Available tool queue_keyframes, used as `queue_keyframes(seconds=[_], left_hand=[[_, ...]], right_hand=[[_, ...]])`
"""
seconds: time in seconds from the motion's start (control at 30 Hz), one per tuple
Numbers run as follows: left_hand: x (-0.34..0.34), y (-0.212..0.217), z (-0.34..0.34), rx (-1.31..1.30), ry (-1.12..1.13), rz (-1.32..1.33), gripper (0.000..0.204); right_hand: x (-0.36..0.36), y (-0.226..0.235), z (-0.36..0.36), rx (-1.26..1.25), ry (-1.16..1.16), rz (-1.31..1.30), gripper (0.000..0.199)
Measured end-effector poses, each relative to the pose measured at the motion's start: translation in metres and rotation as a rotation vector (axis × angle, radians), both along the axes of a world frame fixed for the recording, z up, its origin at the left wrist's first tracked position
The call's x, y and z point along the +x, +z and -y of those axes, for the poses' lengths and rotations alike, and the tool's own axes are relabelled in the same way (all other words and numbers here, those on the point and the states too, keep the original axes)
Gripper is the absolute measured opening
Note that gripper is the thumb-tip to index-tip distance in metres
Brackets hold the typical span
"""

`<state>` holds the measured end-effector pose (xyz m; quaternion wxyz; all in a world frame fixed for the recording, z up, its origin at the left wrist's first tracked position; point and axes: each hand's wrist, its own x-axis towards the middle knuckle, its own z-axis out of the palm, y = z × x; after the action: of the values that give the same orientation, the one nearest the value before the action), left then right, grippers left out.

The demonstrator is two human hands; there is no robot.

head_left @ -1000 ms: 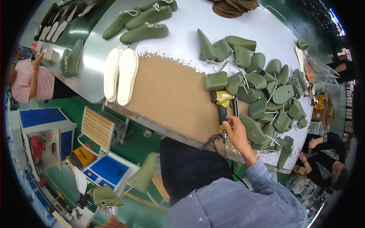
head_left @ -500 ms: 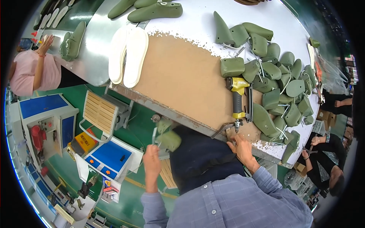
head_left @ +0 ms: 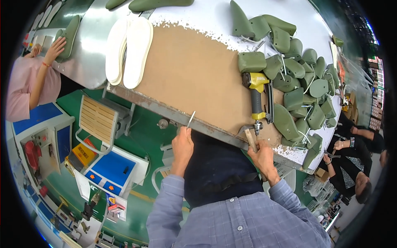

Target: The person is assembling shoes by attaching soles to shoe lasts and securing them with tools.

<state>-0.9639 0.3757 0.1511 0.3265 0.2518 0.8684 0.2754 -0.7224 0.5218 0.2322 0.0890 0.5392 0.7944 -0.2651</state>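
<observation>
My left hand [head_left: 182, 148] is closed in front of the bench edge, with a thin pale rod-like piece [head_left: 191, 119] standing up from the fist. Whatever else lies inside that fist is hidden. My right hand [head_left: 262, 157] grips the wooden handle [head_left: 250, 140] of what looks like a hammer, its dark curved metal head [head_left: 243, 129] by the bench edge. Just beyond that hand lies a yellow and black air nailer [head_left: 257, 99]. Many green shoe lasts [head_left: 287, 122], with white cords, are heaped to its right. A pair of white insoles [head_left: 137, 53] lies at the left.
The brown and white bench top [head_left: 190, 62] has a metal front edge. More green lasts [head_left: 161, 4] lie at the far side. A person in pink [head_left: 33, 82] touches lasts at the left; another in black [head_left: 351, 161] works at the right. A slatted chair [head_left: 98, 118] stands left.
The green last that swung from my left hand is out of sight, and that hand has moved up and right. My right hand now holds the wooden handle. The pink-clothed person's hand reached a last.
</observation>
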Motion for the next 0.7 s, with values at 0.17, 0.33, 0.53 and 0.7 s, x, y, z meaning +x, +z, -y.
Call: queue_keyframes(seconds=[0.17,0.33,0.53,0.7], left_hand=[[-0.006,-0.003,0.004,0.015,-0.023,-0.126,0.02],[-0.005,-0.014,0.008,0.029,0.009,-0.265,0.022],[0.003,-0.011,0.007,0.027,0.017,-0.276,0.023],[0.01,-0.012,0.0,0.031,0.045,-0.283,0.023]], right_hand=[[-0.055,0.065,-0.013,-0.476,-0.08,-0.278,0.033],[-0.103,0.009,0.001,-0.181,0.395,-0.628,0.04],[-0.128,0.024,-0.002,-0.07,0.594,-0.81,0.054],[-0.121,-0.035,-0.019,-0.069,0.817,-0.423,0.054]])
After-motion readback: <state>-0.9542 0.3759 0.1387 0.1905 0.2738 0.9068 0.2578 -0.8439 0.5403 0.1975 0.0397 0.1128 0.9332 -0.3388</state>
